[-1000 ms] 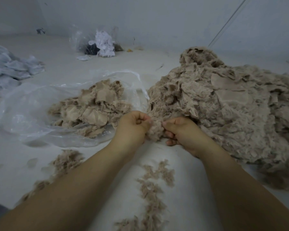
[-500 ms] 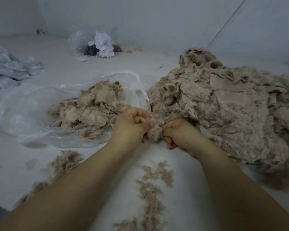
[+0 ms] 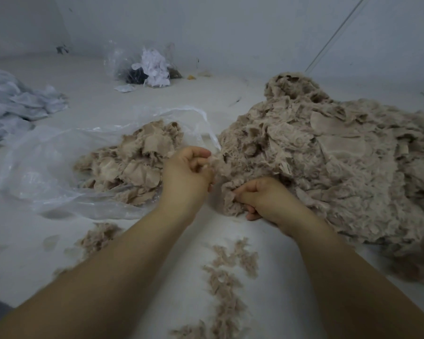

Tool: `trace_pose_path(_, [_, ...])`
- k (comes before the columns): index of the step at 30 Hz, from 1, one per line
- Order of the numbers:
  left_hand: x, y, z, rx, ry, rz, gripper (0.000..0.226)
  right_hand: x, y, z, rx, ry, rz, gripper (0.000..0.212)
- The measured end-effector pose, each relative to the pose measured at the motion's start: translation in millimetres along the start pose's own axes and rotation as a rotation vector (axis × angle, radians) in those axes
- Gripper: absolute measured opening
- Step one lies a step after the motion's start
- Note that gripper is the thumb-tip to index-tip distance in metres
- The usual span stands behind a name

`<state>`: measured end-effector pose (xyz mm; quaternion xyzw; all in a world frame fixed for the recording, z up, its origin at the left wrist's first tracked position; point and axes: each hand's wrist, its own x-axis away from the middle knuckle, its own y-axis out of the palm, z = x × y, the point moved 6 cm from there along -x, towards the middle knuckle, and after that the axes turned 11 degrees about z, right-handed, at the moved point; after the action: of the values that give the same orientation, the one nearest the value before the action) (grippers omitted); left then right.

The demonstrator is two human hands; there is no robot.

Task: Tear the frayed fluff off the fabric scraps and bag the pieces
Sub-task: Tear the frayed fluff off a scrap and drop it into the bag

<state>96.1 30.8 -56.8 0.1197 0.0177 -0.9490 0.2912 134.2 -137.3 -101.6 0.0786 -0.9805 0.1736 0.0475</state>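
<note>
Where fluff [image 3: 230, 277] lies, grey cloth [image 3: 17, 104] beyond.

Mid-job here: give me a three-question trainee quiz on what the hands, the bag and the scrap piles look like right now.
1. True or false: both hands grip one beige scrap.
2. The clear plastic bag lies on which side of the big scrap pile: A left, B right?
3. What lies strewn on the white surface between the forearms?

Key: 1 true: left hand and right hand both pinch it. 2 A. 3 loose fluff.

Two bare forearms in view, no sleeves reaching the wrists, hands [image 3: 186, 174] ungloved, no rings or watch showing.
</note>
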Motion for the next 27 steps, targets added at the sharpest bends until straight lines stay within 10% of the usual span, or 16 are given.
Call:
trace_pose_path(10, [41.8,8.7,-0.7,-0.275,0.476,-0.156,0.043,4.5,-0.6,-3.3,-0.281,-0.038,-0.078,0.035])
trace_pose_path(18, [33.2,7.5,-15.7,-0.098,-0.015,-0.072,0.024,4.7,-0.5,-4.7,-0.229,-0.114,-0.18,0.013])
trace_pose_path(27, [23.6,2.9,-25.4,0.032,-0.142,-0.052,0.03,5.6,0.6,-2.5,-0.261,-0.098,-0.231,0.012])
